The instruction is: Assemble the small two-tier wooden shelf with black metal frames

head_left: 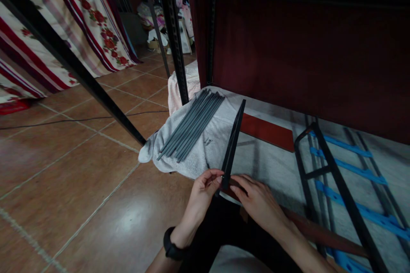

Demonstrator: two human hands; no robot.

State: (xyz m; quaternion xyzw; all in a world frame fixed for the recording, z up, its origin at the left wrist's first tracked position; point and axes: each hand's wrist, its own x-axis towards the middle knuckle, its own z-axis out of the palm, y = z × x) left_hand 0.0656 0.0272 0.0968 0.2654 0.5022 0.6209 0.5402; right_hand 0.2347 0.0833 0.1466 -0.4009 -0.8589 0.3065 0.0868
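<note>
My left hand and my right hand meet at the near end of a long black metal bar. Both pinch that end between fingertips. The bar runs away from me and slightly right, over a grey cloth spread on a low bed surface. A bundle of several grey rods lies on the cloth to the left of the bar. A black band sits on my left wrist.
A black metal frame with blue straps lies to the right on the bed. A dark red wall stands behind. Black slanted frame posts cross the tiled floor on the left, by floral curtains.
</note>
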